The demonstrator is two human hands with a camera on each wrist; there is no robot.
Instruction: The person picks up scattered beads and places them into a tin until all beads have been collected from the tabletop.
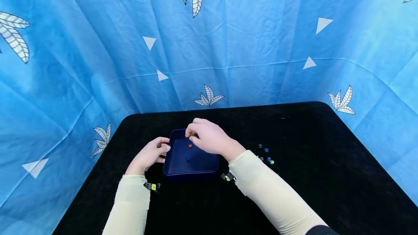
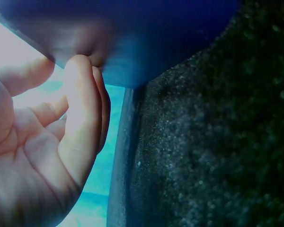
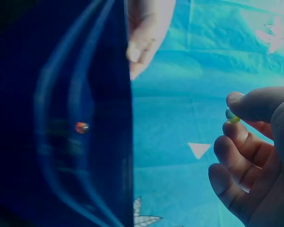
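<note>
no text, brand or number can be read. a yellow-green patch (image 1: 153, 187) is borne by the left wrist device (image 1: 148, 185), and a similar patch (image 1: 227, 178) by the right wrist device (image 1: 232, 175); any marking there is too small to be made out. the blue cloth (image 1: 261, 86) is printed with white triangles (image 1: 149, 42).

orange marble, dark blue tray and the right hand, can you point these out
orange marble (image 1: 190, 145): head view, middle of the marble
dark blue tray (image 1: 203, 163): head view, bare part of the floor
right hand (image 1: 210, 137): head view, back of the hand
</note>
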